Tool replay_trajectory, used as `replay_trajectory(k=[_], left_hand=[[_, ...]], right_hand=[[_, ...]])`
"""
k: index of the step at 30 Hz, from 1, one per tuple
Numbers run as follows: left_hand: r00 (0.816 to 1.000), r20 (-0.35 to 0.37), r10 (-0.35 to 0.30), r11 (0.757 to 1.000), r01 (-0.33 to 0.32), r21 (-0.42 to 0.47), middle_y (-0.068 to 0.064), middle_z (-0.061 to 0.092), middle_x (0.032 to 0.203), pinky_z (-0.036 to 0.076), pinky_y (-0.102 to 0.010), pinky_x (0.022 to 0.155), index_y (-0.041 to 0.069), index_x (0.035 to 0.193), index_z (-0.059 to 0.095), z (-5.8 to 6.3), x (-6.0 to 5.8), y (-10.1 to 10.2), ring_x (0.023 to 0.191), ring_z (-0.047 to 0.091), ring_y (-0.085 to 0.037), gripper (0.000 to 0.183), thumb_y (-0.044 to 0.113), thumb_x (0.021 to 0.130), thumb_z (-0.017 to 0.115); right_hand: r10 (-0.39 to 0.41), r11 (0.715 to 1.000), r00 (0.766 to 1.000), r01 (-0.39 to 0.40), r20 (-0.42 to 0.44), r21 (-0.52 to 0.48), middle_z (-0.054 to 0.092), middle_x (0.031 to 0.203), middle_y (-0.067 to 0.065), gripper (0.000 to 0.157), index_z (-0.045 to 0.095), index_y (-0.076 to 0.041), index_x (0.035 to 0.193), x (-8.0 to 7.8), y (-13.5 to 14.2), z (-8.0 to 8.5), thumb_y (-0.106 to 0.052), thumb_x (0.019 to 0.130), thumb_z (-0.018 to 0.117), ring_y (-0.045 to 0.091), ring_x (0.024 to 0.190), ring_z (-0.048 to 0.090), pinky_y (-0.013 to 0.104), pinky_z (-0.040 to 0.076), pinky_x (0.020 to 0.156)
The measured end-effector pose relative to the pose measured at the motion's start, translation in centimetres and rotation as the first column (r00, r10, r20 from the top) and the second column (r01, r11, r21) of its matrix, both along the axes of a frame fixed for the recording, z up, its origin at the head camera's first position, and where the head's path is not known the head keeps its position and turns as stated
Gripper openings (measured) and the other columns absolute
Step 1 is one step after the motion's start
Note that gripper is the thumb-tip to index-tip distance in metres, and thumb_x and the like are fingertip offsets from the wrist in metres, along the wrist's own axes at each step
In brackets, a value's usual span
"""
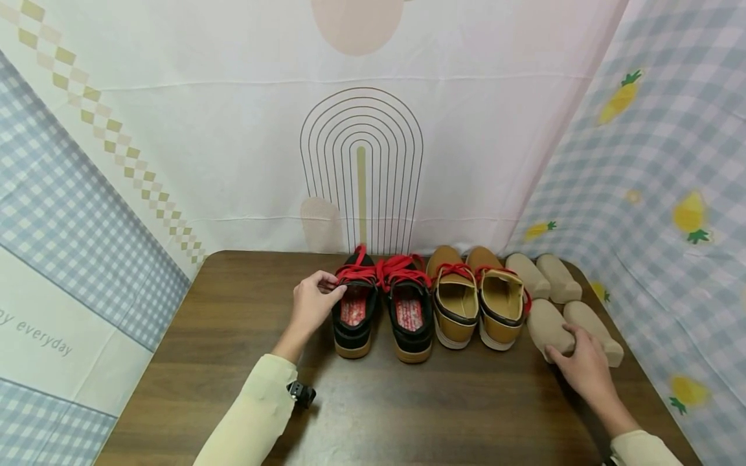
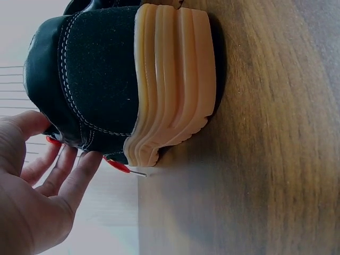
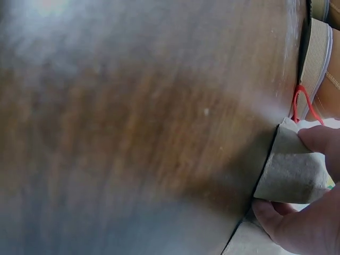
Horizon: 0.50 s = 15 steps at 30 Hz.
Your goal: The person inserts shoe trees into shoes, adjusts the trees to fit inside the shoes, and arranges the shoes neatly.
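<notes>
A pair of black shoes with red laces stands at the back of the table, heels toward me. My left hand (image 1: 315,301) pinches the side collar of the left black shoe (image 1: 352,336), thumb at the opening and fingers along the outside. Its tan sole (image 2: 172,69) rests on the table in the left wrist view. At the right, my right hand (image 1: 585,362) grips the heel end of a beige molded shoe insert (image 1: 548,323), thumb on one side and fingers on the other. A second beige insert (image 1: 590,327) lies right beside it.
The right black shoe (image 1: 412,343) stands next to a pair of tan shoes (image 1: 500,330) with red laces. Two more beige inserts (image 1: 558,278) lie behind, near the back right corner. Printed cloth (image 1: 250,155) hangs around the brown wooden table (image 1: 408,414).
</notes>
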<state>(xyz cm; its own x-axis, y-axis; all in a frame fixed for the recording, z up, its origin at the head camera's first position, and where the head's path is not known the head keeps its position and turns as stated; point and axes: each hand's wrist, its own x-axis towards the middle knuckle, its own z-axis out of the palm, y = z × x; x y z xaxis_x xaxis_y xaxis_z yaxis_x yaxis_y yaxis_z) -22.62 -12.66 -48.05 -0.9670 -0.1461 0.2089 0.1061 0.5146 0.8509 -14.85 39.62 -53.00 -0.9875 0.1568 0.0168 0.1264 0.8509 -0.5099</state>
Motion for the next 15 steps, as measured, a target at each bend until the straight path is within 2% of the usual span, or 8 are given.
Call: replay_trajectory(k=[7, 15], left_hand=[[1.0, 0.015, -0.007, 1.0, 0.008, -0.011, -0.01, 0.077, 0.088, 0.059, -0.036, 0.076, 0.006, 0.094, 0.074, -0.01, -0.19, -0.06, 0.081, 0.074, -0.022, 0.017, 0.017, 0.084, 0.084], [0.999, 0.03, -0.012, 1.0, 0.013, -0.019, -0.009, 0.077, 0.087, 0.059, -0.038, 0.076, 0.007, 0.092, 0.074, 0.07, -0.24, -0.08, 0.081, 0.073, -0.022, 0.016, 0.018, 0.085, 0.082]], right_hand=[[-0.012, 1.0, 1.0, 0.012, 0.014, 0.021, 0.035, 0.143, 0.046, 0.069, 0.039, 0.012, 0.148, -0.13, 0.07, 0.09, -0.029, 0.1, 0.067, 0.063, 0.125, 0.036, 0.075, 0.036, 0.094], [-0.001, 0.999, 1.0, 0.002, -0.022, 0.038, 0.04, 0.14, 0.045, 0.066, 0.042, 0.012, 0.146, -0.04, 0.08, -0.01, -0.027, 0.099, 0.068, 0.061, 0.122, 0.04, 0.073, 0.038, 0.093]])
